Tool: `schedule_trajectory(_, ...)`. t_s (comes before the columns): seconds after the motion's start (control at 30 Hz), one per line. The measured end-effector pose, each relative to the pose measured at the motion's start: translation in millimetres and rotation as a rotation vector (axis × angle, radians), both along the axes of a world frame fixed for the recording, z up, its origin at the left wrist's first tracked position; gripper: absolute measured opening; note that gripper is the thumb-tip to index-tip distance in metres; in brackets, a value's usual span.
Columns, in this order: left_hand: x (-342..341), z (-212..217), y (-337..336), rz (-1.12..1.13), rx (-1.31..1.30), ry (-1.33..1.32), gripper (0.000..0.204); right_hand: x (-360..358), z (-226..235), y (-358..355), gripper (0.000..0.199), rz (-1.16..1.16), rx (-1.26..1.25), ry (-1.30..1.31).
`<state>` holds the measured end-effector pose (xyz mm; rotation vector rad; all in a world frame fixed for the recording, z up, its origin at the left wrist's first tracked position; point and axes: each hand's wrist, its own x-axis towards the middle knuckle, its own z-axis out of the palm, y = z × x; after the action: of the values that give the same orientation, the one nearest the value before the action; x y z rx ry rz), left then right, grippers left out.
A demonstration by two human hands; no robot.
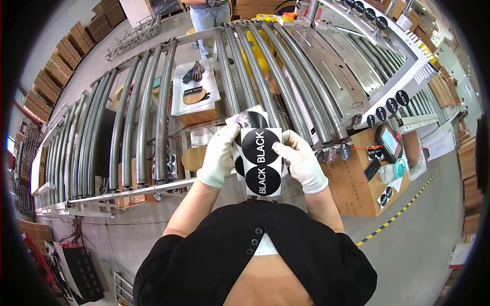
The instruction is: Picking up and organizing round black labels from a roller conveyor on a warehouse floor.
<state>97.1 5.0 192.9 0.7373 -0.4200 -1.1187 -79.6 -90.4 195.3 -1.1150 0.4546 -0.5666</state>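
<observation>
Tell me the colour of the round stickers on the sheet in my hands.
Black round stickers with white lettering, on a white sheet; head view.

white sticker sheet [261, 162], round black labels, upright, held mid-air

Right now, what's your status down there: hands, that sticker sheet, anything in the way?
Left hand and right hand, both gloved, grip on sticker sheet. Sheet held upright over curved metal tubes. Nothing between hands and sheet.

- looks like a factory floor, long metal racks of curved steel tubes [148, 112]
- stacked cardboard boxes [56, 71], concrete floor with yellow-black hazard tape [403, 209]
</observation>
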Motion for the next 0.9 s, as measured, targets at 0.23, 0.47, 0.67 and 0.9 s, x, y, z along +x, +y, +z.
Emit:
schedule_trajectory(0.23, 11, 1, 2, 0.285, 0.057, -0.427, 0.039, -7, -1, -5, 0.008, -0.125, 0.099, -0.017)
schedule_trajectory(0.47, 15, -10, 9, 0.037, 0.239, -0.600, 0.028, -10, 4, 0, 0.008, -0.152, -0.003, 0.053)
schedule_trajectory(0.67, 3, 9, 10, -0.082, 0.203, -0.408, 0.027, -10, -5, -1, 0.007, -0.161, -0.096, 0.115)
schedule_trajectory(0.9, -4, -6, 6, -0.072, 0.222, -0.196, 0.026, -2, -5, 6, 0.025, -0.312, -0.570, 0.254)
